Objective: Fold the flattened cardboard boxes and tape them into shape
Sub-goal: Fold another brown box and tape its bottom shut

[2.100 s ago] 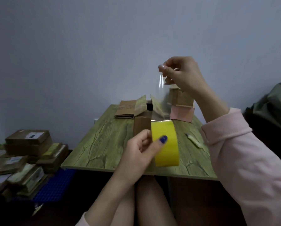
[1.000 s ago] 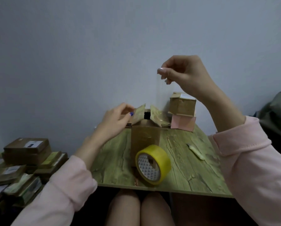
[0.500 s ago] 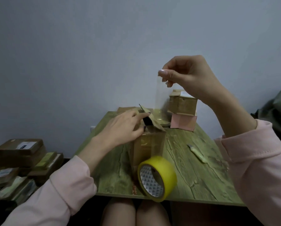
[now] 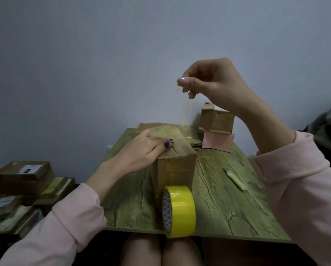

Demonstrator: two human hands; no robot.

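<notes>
Two hands, one step: closing the top flaps for taping. Flat, straight fingers of the left hand press the flaps of the upright brown cardboard box, frame centre, on the green wood-grain desk. Above and right of it, the right hand pinches the free end of a clear tape strip. Yellow tape roll stands on edge just in front of the box, at the desk's near rim. Box: flaps shut, seam showing, tape sheen on front face. Next, probably: lower strip along seam, keep it taut, smooth down.
</notes>
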